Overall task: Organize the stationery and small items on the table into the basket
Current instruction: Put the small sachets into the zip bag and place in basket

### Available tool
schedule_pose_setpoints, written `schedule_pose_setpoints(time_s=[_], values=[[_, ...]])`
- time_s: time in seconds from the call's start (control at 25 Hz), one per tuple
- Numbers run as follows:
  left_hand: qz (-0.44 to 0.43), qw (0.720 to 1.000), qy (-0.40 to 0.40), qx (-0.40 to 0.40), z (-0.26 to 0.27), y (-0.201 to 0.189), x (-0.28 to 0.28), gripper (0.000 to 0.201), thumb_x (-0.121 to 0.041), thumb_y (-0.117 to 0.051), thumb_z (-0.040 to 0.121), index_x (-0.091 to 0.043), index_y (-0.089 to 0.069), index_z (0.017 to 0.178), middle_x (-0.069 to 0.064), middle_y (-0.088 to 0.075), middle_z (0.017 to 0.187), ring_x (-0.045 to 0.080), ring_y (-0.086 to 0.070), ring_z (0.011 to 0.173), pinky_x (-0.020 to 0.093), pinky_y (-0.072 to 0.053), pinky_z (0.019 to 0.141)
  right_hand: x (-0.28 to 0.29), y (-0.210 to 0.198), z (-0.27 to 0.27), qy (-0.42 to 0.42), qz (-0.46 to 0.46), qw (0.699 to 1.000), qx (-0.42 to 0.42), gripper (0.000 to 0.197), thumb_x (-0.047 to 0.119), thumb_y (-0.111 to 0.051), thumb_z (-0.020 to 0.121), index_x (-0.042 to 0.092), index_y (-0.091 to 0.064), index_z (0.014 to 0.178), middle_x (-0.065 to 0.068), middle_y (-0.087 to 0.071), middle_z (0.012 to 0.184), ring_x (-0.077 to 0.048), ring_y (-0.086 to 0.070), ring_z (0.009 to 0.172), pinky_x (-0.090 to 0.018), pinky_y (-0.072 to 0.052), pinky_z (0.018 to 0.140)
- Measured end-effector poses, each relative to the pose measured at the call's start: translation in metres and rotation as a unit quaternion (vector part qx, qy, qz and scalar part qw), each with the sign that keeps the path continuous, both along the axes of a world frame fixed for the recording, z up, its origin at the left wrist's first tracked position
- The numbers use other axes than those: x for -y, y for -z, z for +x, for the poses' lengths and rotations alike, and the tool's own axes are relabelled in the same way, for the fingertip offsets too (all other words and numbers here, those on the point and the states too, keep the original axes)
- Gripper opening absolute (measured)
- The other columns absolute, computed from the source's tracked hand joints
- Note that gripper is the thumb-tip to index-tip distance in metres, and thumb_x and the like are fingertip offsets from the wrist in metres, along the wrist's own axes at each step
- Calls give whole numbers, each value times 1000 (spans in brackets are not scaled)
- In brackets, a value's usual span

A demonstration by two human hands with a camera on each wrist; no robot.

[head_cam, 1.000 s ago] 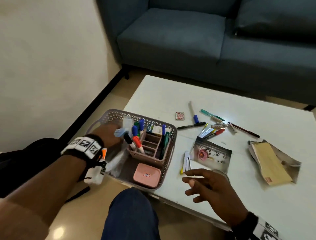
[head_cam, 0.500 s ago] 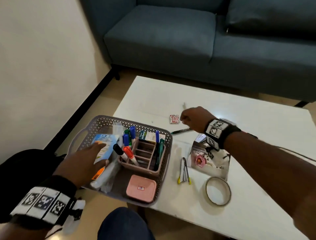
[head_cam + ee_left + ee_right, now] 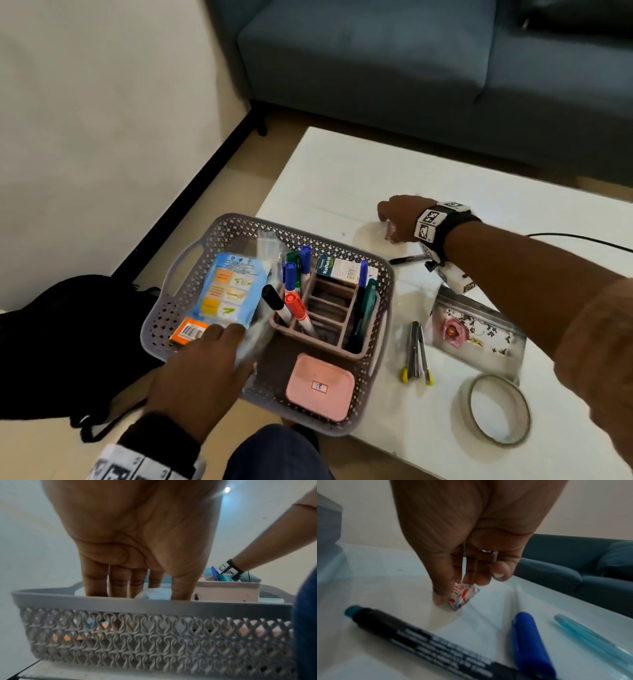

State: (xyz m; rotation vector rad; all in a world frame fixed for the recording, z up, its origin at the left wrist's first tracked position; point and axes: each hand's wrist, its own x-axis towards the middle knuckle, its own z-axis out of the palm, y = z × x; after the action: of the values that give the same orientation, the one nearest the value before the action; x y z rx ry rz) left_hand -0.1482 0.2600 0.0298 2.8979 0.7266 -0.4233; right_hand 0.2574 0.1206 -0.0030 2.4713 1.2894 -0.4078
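A grey lattice basket (image 3: 219, 233) stands at the table's left end. It holds a pink divider (image 3: 371, 329) with markers, a pink box (image 3: 320, 387) and a blue packet (image 3: 229, 287). My left hand (image 3: 226, 332) reaches over the near rim (image 3: 154, 605), and its straight fingers (image 3: 96, 585) press down on the blue packet and some clear plastic. Beyond the basket, my right hand (image 3: 390, 222) pinches a small red-and-white sachet (image 3: 462, 596) between thumb and fingertips, right at the tabletop. A black marker (image 3: 419, 634), a blue pen (image 3: 529, 635) and a teal pen (image 3: 590, 632) lie just behind that hand.
Right of the basket lie yellow-tipped tweezers (image 3: 416, 353), a floral pouch (image 3: 476, 332) and a tape roll (image 3: 524, 421). A blue sofa (image 3: 376, 68) stands behind the table. A black bag (image 3: 68, 342) sits on the floor at left, and my knee (image 3: 274, 452) is at the table's front edge.
My right hand went from the near edge out across the table and closed on the sachet. My left hand drew back from the basket's far side to its near side.
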Motion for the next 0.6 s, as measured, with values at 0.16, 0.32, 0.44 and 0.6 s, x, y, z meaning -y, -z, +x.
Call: schedule_pose_setpoints(time_s=[0.16, 0.32, 0.44, 0.6], values=[[17, 1000, -20, 7, 0, -6, 14, 38, -37, -77, 76, -27, -50, 100, -1, -56, 95, 22, -63, 74, 35, -55, 54, 5, -2, -1, 24, 0, 1000, 11, 17, 28, -74, 79, 17, -63, 86, -6, -68, 94, -28, -66, 87, -33, -54, 69], [33, 998, -12, 60, -4, -14, 10, 35, -5, -83, 68, -15, -64, 95, 5, -62, 86, 28, -65, 73, 38, -56, 55, 19, -16, -6, 65, 58, 996, -31, 15, 23, -72, 85, 18, -59, 78, -4, -68, 91, -27, -66, 87, -35, -54, 73], [26, 985, -51, 164, -8, -32, 1, 13, -1, -71, 77, -7, -69, 88, 11, -60, 83, 33, -63, 76, 37, -50, 64, 38, -43, -13, 98, 196, 974, -57, 18, 27, -70, 87, 26, -55, 75, 6, -61, 86, -22, -62, 87, -34, -49, 74], [-13, 952, -153, 263, -22, -69, -8, 16, -8, -51, 95, -12, -66, 97, 7, -61, 94, 28, -59, 89, 34, -41, 71, 69, -80, -51, 132, 399, 896, -142, 14, 22, -65, 92, 25, -54, 84, 9, -73, 85, -13, -68, 86, -35, -52, 78]])
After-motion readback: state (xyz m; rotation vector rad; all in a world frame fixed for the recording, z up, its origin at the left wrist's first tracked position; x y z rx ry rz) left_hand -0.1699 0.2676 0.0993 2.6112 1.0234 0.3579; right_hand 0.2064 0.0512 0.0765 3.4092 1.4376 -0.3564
